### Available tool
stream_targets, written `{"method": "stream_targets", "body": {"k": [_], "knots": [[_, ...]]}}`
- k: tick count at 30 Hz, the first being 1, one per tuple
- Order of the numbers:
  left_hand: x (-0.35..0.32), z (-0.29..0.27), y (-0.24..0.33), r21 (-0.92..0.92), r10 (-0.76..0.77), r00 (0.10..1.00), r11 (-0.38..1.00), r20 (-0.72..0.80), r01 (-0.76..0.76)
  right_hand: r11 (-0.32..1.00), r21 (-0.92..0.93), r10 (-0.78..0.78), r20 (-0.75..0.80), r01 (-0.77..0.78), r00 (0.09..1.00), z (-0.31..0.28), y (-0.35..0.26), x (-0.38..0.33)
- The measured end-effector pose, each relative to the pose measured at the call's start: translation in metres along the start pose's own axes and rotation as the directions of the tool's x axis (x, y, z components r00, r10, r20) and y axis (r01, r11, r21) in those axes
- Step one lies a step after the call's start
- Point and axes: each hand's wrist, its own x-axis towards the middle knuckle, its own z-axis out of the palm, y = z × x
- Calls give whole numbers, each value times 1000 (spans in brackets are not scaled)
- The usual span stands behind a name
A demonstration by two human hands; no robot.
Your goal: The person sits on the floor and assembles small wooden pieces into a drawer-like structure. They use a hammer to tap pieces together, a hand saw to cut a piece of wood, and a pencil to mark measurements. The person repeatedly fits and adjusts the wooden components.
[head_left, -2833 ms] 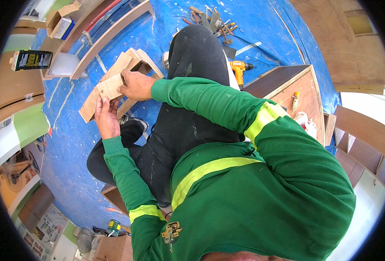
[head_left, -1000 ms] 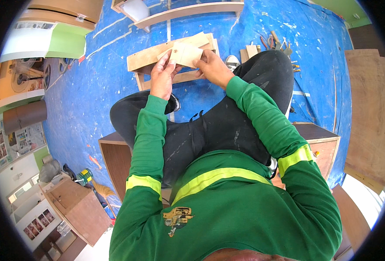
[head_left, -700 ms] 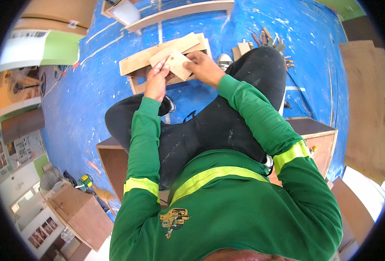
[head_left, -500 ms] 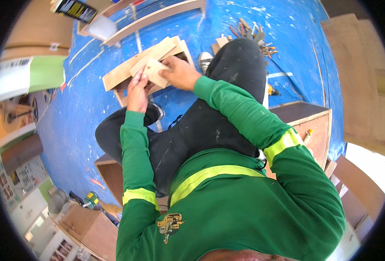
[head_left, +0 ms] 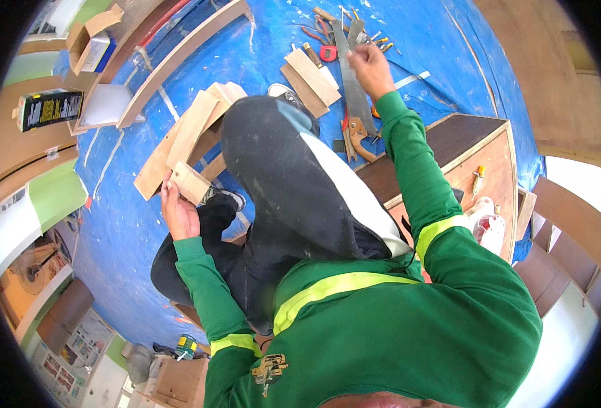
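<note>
My left hand (head_left: 180, 212) grips the edge of a small pale wooden block (head_left: 191, 184), fingertips at its left side. The block lies against long wooden boards (head_left: 195, 129) of a small wooden frame on the floor, in front of my left foot. My right hand (head_left: 371, 68) reaches out over the tools at the upper right, its fingers curled beside the grey blade of a hand saw (head_left: 357, 95). What those fingers hold, if anything, cannot be made out. The saw's wooden handle (head_left: 361, 141) points toward me.
Loose wood offcuts (head_left: 312, 79) lie by my foot, near a red tape measure (head_left: 328, 53) and pliers (head_left: 317, 32). A dark-topped wooden cabinet (head_left: 450, 146) stands at my right. A long wooden frame (head_left: 178, 58) and a black can (head_left: 52, 109) are at the upper left. Blue sheeting (head_left: 259, 37) covers the floor.
My right hand has let go of the small wooden block and moved out to the right, over the saw. The left hand keeps the block, now lower. My view has turned right.
</note>
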Motion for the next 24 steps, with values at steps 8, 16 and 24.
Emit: {"method": "stream_targets", "body": {"k": [8, 16, 24], "knots": [[2, 28, 12, -135, -94, 995, 986, 31, 97, 786, -578, 311, 61, -220, 948, 111, 106, -13], [-9, 55, 43, -216, -12, 998, 976, 62, 25, 591, -787, 382, 78, -178, 921, 147, 130, 1], [-13, 49, 54, -482, 138, 972, 875, 189, -30, 785, 303, 340, 518, -540, 785, 36, 7, -28]]}}
